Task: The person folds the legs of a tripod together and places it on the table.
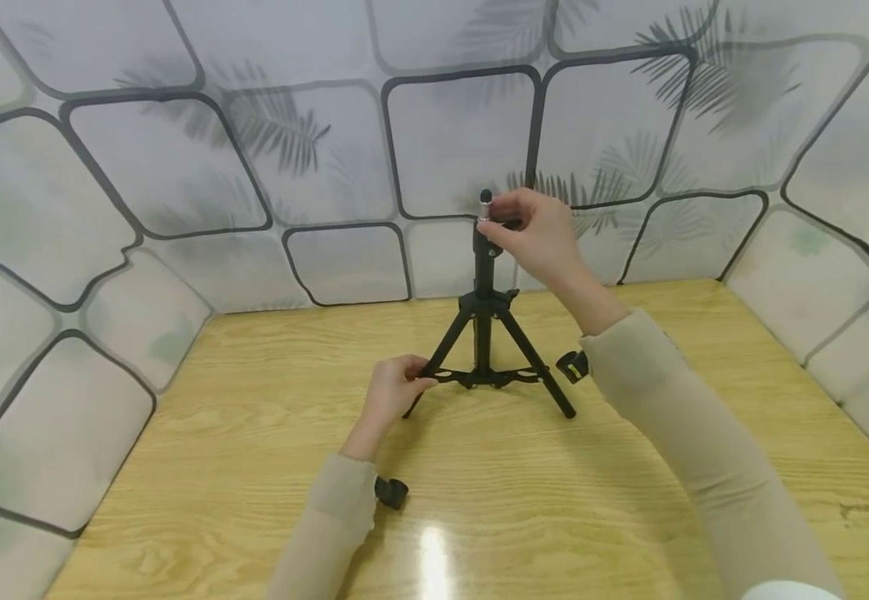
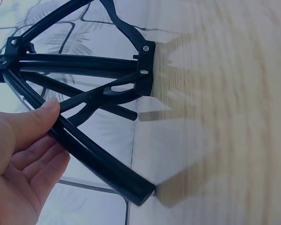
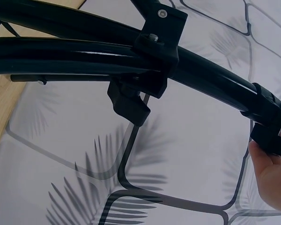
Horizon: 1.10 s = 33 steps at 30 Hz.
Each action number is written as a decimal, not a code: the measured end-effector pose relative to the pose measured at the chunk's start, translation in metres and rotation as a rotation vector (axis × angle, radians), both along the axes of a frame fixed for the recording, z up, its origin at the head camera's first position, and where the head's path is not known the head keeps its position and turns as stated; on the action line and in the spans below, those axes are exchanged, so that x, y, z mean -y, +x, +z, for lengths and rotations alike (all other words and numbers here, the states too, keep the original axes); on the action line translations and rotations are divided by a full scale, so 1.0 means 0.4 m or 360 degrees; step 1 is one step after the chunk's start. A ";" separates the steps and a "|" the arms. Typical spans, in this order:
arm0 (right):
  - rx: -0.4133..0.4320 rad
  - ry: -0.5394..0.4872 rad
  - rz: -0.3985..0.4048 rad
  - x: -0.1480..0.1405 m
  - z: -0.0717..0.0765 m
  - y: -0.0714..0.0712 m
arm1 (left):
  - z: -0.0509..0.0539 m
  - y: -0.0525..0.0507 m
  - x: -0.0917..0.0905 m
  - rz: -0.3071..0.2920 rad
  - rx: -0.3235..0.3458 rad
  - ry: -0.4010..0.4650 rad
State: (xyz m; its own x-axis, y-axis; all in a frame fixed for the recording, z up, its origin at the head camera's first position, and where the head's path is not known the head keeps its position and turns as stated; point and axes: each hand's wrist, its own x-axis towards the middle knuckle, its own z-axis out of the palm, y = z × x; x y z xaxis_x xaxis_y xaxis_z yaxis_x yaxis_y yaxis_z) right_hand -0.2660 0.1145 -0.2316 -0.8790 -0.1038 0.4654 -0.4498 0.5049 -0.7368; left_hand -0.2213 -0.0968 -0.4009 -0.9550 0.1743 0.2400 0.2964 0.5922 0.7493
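Observation:
A black tripod stand (image 1: 483, 271) stands upright with its legs spread on the wooden table. Low on its near-left leg, my left hand (image 1: 391, 392) pinches the tube between thumb and fingers. The left wrist view shows that leg (image 2: 107, 164) and the thumb of the left hand (image 2: 18, 154) lying over it. Up at the top, my right hand (image 1: 542, 237) grips the stand just below its black-capped silver tip (image 1: 486, 204). In the right wrist view, fingers of the right hand (image 3: 274, 180) touch the upper black knob (image 3: 268, 138); the rest of that hand is cut off.
The wooden table (image 1: 254, 467) reaches a patterned fabric backdrop (image 1: 344, 262) behind and at both sides. A lower knob (image 3: 129, 103) sticks out from the stand's leg joint. Black wrist cameras, one of them a left camera (image 1: 392, 492), project from both sleeves.

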 end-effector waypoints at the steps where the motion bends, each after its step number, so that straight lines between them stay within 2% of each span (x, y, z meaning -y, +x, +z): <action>1: 0.0004 0.0002 0.0003 0.001 0.000 0.000 | 0.002 0.000 0.000 0.0000 0.0015 -0.0001; 6: 0.0009 0.0005 0.0004 0.004 0.000 0.004 | 0.005 -0.002 -0.004 -0.0002 0.0026 0.0004; 19: -0.0029 -0.0018 0.0003 0.001 -0.001 0.008 | -0.001 -0.011 -0.016 0.0026 -0.0096 0.0106; 26: -0.0020 -0.0022 0.0020 -0.004 -0.003 0.009 | -0.001 -0.016 -0.026 0.0062 -0.0053 0.0135; 33: -0.0032 -0.0003 0.0034 -0.007 -0.003 0.017 | 0.001 -0.017 -0.037 0.0081 -0.0068 0.0179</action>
State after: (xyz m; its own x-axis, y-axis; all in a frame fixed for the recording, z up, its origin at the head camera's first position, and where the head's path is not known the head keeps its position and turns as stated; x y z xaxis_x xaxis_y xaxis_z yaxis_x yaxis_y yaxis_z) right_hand -0.2592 0.1173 -0.2326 -0.8672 -0.1213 0.4830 -0.4749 0.4936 -0.7286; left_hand -0.2279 -0.0820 -0.4007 -0.9504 0.0955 0.2960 0.3011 0.5205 0.7990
